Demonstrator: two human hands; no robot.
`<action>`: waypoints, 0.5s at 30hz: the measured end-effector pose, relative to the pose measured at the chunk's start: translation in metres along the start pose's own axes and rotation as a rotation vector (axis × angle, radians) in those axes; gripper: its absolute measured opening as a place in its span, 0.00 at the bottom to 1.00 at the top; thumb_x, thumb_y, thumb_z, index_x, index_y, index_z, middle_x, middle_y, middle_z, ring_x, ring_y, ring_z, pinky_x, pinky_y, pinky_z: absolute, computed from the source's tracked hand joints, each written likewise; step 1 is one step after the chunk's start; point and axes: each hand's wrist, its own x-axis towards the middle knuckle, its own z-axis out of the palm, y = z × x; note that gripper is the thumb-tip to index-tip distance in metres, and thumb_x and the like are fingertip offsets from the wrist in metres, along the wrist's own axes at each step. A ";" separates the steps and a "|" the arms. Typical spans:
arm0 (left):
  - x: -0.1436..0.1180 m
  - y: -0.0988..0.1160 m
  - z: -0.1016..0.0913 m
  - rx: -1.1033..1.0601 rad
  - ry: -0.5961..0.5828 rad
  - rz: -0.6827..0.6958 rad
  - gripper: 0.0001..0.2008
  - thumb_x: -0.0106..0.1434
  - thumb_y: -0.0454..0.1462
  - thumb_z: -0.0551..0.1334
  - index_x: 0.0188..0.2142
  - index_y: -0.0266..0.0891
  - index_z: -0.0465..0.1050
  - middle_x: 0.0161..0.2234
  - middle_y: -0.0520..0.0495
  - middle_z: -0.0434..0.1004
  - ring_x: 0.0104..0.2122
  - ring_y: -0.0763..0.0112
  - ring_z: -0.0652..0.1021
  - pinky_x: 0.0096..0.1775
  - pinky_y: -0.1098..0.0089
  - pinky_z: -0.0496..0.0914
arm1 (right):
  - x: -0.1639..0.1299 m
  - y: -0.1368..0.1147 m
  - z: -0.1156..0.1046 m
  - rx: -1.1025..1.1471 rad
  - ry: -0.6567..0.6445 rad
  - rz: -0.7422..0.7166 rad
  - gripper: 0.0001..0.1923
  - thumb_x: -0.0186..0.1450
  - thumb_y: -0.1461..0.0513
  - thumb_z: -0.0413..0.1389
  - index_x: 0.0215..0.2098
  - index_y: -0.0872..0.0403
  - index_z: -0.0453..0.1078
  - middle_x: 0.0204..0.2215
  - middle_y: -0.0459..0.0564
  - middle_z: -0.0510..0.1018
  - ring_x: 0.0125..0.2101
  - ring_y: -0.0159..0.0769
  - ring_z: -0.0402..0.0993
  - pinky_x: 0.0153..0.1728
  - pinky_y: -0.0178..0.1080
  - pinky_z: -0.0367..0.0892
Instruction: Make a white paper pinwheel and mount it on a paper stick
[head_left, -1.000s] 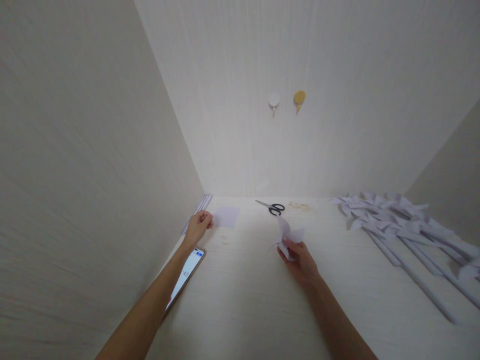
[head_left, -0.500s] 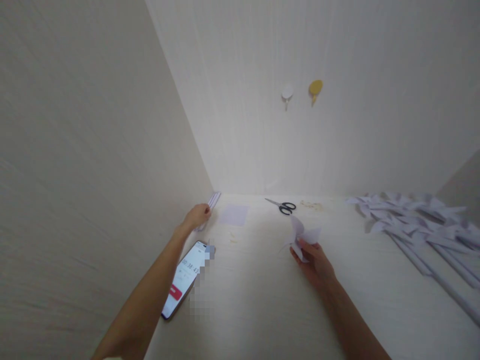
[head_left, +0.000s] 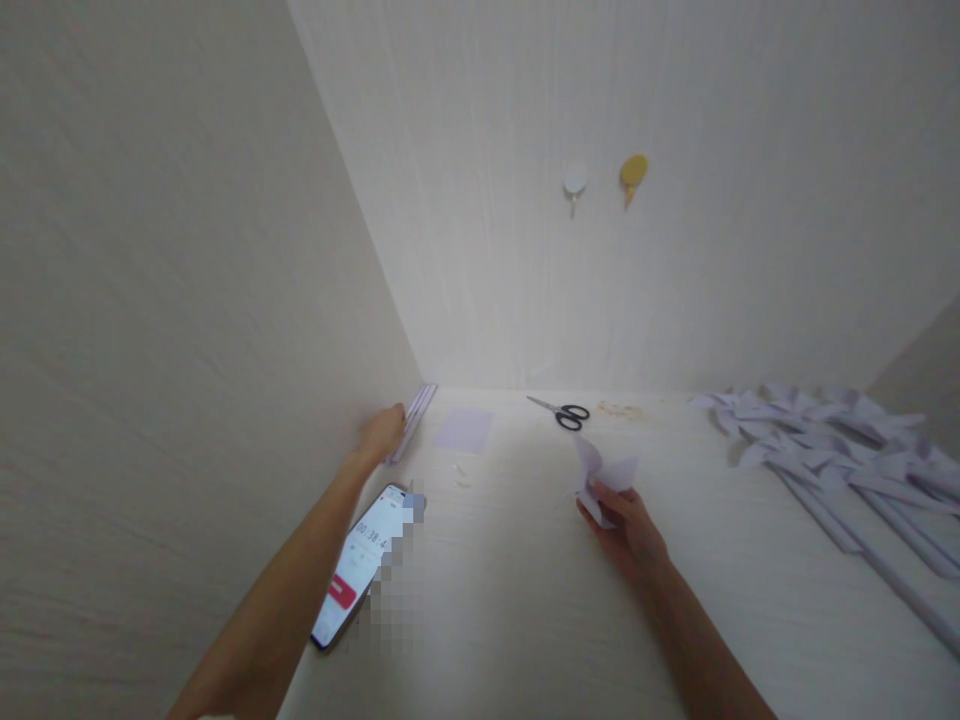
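Right hand (head_left: 626,528) fingers pinch the base of a folded paper pinwheel head (head_left: 600,477) above the table's (head_left: 525,600) middle; light, flimsy, probably best gripped at its centre. Left hand (head_left: 382,432) fingers, curled on the rolled paper sticks (head_left: 414,418), reach the table's far left corner beside a phone (head_left: 358,565).

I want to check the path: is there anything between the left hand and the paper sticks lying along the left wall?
Nothing visible. The left hand already reaches the paper sticks at the wall; the phone lies nearer, under the forearm, and the paper square lies beside.
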 end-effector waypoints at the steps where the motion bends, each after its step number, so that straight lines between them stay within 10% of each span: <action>1: 0.002 0.002 0.000 0.003 0.000 -0.001 0.12 0.57 0.35 0.46 0.35 0.35 0.65 0.35 0.36 0.72 0.36 0.61 0.73 0.32 0.69 0.63 | 0.000 0.001 0.000 -0.005 -0.011 -0.004 0.09 0.41 0.68 0.62 0.21 0.51 0.71 0.22 0.41 0.78 0.24 0.29 0.73 0.27 0.30 0.69; 15: 0.019 0.026 0.023 0.025 -0.020 -0.065 0.14 0.55 0.34 0.50 0.38 0.29 0.66 0.40 0.28 0.68 0.40 0.53 0.71 0.37 0.60 0.65 | -0.001 0.001 0.003 -0.033 -0.120 -0.030 0.09 0.42 0.66 0.62 0.24 0.54 0.71 0.22 0.45 0.77 0.24 0.32 0.73 0.26 0.32 0.67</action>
